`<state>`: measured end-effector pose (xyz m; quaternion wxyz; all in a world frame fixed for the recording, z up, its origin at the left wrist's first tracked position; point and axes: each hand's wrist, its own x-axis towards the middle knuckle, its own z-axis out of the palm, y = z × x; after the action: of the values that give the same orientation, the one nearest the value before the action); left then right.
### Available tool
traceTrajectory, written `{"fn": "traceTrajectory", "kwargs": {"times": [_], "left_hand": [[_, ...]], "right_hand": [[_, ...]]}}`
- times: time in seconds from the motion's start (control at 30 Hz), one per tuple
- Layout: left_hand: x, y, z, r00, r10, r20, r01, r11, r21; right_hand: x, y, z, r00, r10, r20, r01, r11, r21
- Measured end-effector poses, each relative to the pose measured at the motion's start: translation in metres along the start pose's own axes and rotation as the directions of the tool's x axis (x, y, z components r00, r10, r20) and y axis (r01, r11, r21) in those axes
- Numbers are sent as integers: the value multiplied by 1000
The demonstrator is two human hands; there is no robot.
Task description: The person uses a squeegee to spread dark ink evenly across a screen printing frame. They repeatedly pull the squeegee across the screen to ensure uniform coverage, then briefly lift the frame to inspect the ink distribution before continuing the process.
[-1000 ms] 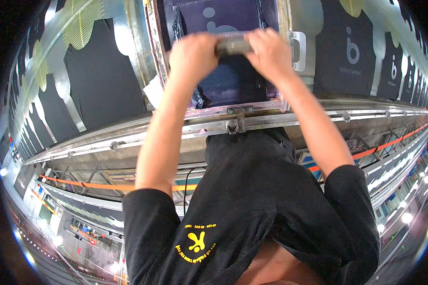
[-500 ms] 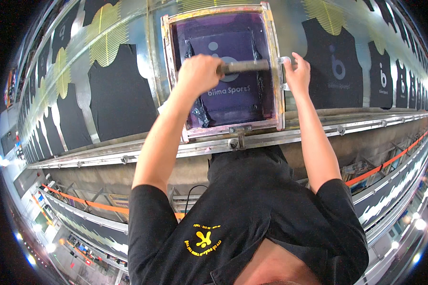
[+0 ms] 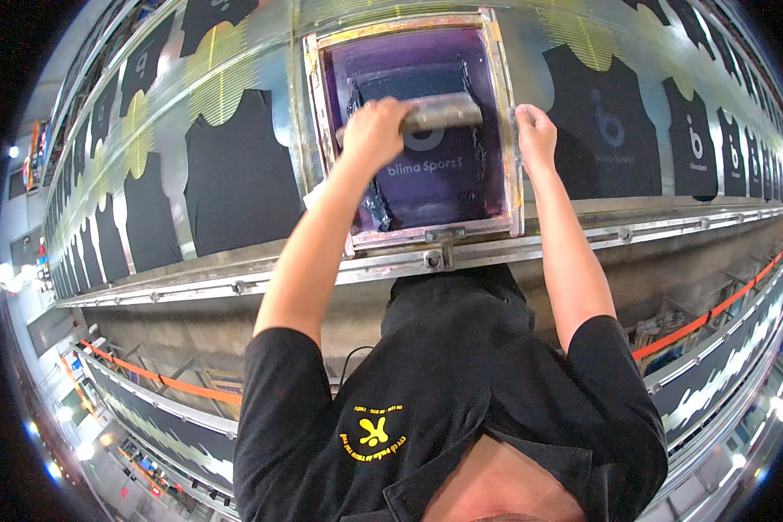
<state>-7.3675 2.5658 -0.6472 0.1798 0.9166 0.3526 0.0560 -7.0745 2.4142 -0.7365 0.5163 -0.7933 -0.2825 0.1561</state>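
Observation:
A screen-printing frame [image 3: 502, 130] with a purple mesh lies on the long table in front of me, with a logo stencil and lettering showing through. Black tape or ink streaks run down both sides of the mesh. My left hand [image 3: 376, 130] is closed round the left end of a squeegee [image 3: 445, 110], which lies crosswise over the upper part of the logo. Dark ink shows on the mesh just beyond the squeegee. At the frame's right edge, my right hand [image 3: 536, 135] has its fingers curled in against the rim; the fingertips are partly hidden.
Right of the frame lies a black shirt panel [image 3: 602, 130] with a dull grey logo, and several printed panels follow. Plain black panels [image 3: 239, 178] lie to the left. A metal rail [image 3: 478, 255] runs along the table's near edge. Behind me stands another long table [image 3: 161, 396].
The squeegee has moved a little away from me over the mesh and tilted, showing a broader face. My right hand's fingers have closed in at the frame's right edge.

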Motion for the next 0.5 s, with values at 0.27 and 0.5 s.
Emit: {"fn": "traceTrajectory", "kwargs": {"times": [0.27,0.5], "left_hand": [[-176,61,90,993,51,-108,-47,998,41],[-191,28,38,980,143,-139,-166,970,-178]], "right_hand": [[7,4,-7,996,4,92,-8,999,35],[-6,-74,2,999,-43,26,39,991,127]]}}
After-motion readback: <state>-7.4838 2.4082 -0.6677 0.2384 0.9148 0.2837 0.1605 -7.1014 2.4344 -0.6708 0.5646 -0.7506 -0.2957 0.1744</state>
